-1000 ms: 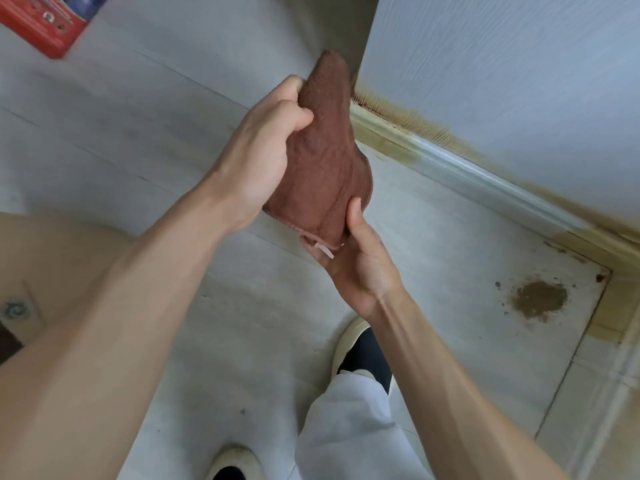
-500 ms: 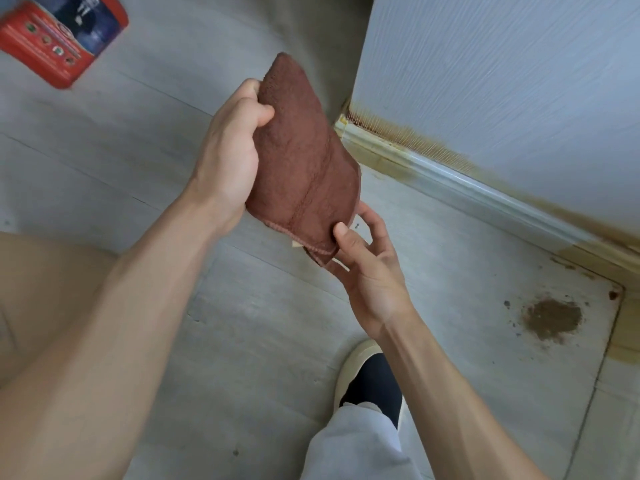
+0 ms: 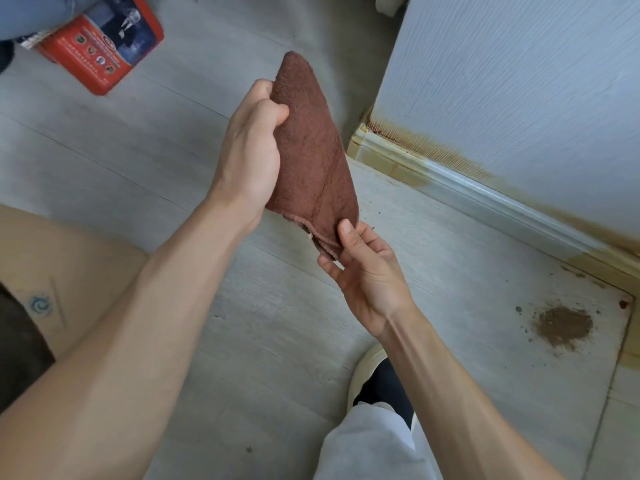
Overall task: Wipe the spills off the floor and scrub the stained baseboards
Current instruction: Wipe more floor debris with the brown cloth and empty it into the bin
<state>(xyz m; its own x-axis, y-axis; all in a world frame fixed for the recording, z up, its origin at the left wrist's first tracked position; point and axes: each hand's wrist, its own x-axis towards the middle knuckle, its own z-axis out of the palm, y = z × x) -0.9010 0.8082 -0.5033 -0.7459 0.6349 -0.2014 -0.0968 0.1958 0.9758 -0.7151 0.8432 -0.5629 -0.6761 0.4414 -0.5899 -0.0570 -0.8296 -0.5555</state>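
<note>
From my head camera: my left hand (image 3: 251, 150) grips the brown cloth (image 3: 313, 157) near its top, and my right hand (image 3: 363, 271) pinches its lower corner — held in the air, up-left of the brown spill (image 3: 562, 325) on the floor (image 3: 138, 140). The stained baseboard (image 3: 485, 199) runs just above that spill.

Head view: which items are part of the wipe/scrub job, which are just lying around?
Job:
- brown cloth, gripped by left hand, lower corner pinched by right hand
- brown spill on floor
- stained baseboard

Lying about:
- red box, top left
- cardboard box, left edge
</note>
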